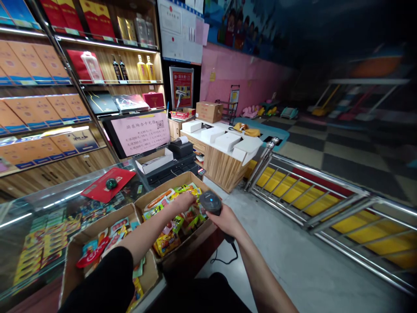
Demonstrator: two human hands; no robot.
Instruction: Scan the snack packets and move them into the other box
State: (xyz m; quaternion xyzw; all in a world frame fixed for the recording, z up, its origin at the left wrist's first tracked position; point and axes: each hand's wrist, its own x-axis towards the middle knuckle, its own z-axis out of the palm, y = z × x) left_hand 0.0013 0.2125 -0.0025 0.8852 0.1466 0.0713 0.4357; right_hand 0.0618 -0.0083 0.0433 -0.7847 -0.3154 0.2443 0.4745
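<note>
My right hand [226, 222] is wrapped round a dark handheld scanner [210, 202] with a small blue light, its cable hanging below. Close to its left, my left hand [186, 201] reaches over a cardboard box [190, 177] of colourful snack packets [167, 241]. The left fingers are closed near a yellow packet at the scanner's head; what they hold is too small to make out. Under my left forearm, a second cardboard box [73, 256] holds more packets and a red item [94, 254].
A glass display counter [19, 226] bears a red envelope [106, 184]. Beyond the boxes stand a black receipt printer [181, 148] and a screen covered by a pink notice [143, 132]. A metal railing [312, 187] runs along the right.
</note>
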